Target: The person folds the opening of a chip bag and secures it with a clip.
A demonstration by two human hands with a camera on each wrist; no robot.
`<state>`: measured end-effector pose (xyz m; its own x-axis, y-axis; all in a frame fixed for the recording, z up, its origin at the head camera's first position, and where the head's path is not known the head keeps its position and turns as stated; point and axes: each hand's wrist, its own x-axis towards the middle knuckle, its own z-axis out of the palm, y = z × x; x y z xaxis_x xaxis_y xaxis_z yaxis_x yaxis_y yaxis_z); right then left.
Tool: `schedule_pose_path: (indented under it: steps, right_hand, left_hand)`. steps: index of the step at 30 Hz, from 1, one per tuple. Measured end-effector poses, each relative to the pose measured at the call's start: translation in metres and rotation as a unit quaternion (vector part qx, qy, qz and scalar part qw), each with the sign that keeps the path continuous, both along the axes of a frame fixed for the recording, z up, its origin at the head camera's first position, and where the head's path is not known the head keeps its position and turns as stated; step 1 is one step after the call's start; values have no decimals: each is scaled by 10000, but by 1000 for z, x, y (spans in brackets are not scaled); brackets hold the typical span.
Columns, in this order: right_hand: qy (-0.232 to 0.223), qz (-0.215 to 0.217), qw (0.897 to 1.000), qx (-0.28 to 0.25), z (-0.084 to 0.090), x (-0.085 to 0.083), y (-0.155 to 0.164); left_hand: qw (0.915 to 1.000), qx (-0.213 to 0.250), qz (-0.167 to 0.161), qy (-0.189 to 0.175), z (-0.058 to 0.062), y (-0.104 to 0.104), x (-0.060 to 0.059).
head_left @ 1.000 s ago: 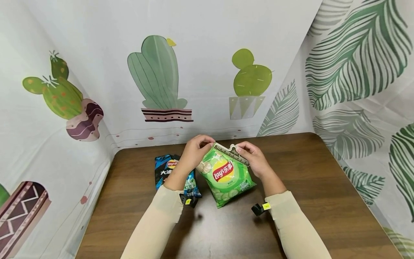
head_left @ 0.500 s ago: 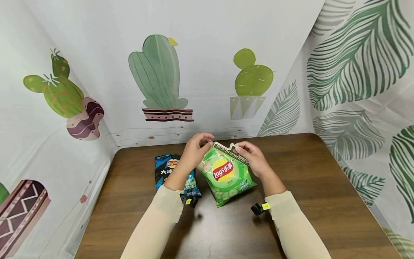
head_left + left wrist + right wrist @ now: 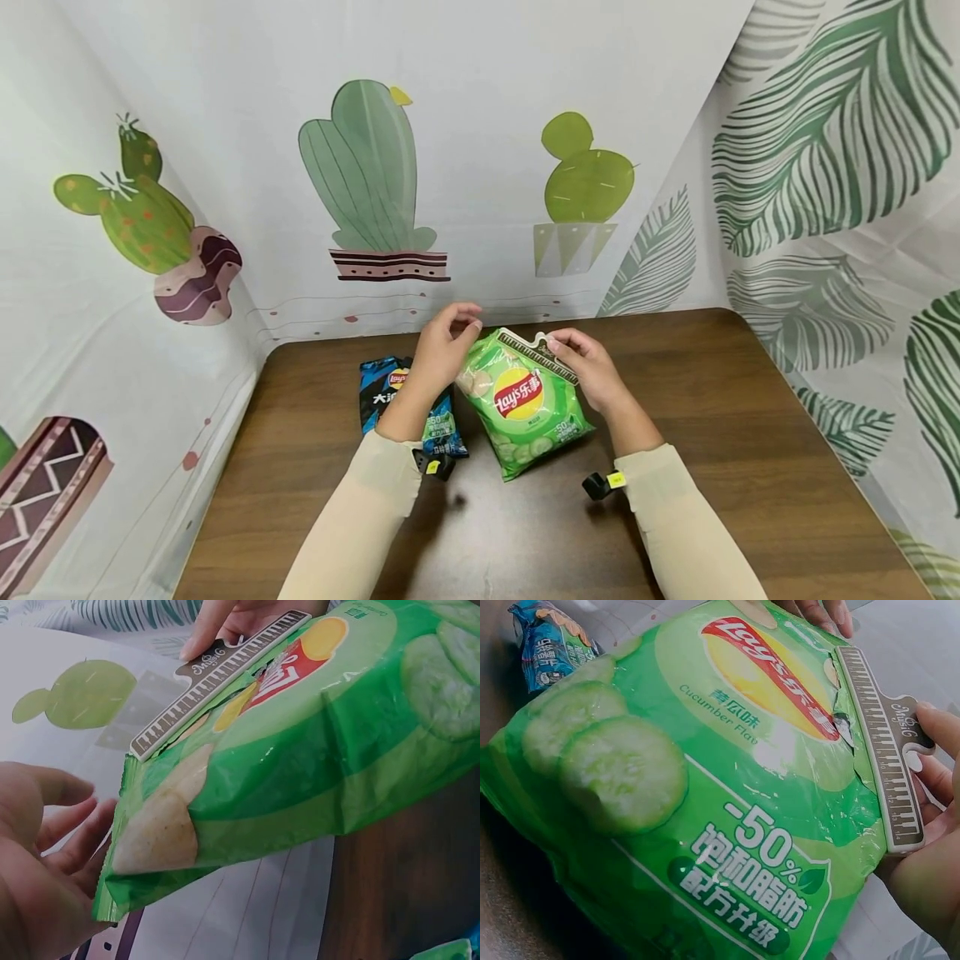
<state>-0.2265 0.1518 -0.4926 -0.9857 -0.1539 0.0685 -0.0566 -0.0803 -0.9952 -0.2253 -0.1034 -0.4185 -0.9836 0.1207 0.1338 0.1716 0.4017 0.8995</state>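
A green Lay's chip bag (image 3: 525,408), cucumber flavour, is held tilted over the table. Along its top edge sits a long bag clip (image 3: 881,750) with a piano-key pattern and a curved handle. My right hand (image 3: 588,367) pinches this clip by its handle between thumb and fingers. At the bag's upper left corner is my left hand (image 3: 444,354), its thumb and fingers apart and loosely bent. In the left wrist view, the left fingers (image 3: 82,832) lie beside and partly behind the bag's crimped edge; whether they touch it I cannot tell.
A blue and black Lay's bag (image 3: 375,392) lies on the brown wooden table (image 3: 750,467), partly hidden under my left forearm. A white cloth (image 3: 480,167) printed with cacti hangs behind the table, with leaf-patterned cloth (image 3: 825,150) on the right.
My left hand has let go of the bag's top left corner and drawn slightly left. The right hand, the clip and the green bag have hardly moved.
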Motion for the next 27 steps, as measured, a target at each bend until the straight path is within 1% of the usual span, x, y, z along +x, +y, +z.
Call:
schedule_pose_path:
  steps: [5, 8, 13, 20, 21, 25, 27]
  right_hand:
    - [-96, -141, 9999, 7, 0, 1, 0]
    - [-124, -253, 9996, -25, -1, 1, 0]
    - [-158, -385, 9991, -115, -4, 1, 1]
    - [-255, -544, 9979, -246, -5, 2, 0]
    - [-291, -576, 9975, -296, -4, 2, 0]
    - [-475, -733, 9948, -531, -6, 2, 0]
    - [-533, -746, 9937, -642, -6, 3, 0]
  left_hand:
    - [9981, 476, 377, 107, 0, -4, 2]
    - [9965, 635, 526, 159, -2, -6, 4]
    - [9954, 719, 590, 241, -6, -8, 5]
    - [9944, 807, 635, 264, -12, -11, 7]
    - [9942, 838, 645, 198, -9, -11, 10]
    - [9930, 967, 663, 129, -11, -10, 11]
    - [9923, 1034, 678, 94, -14, -10, 12]
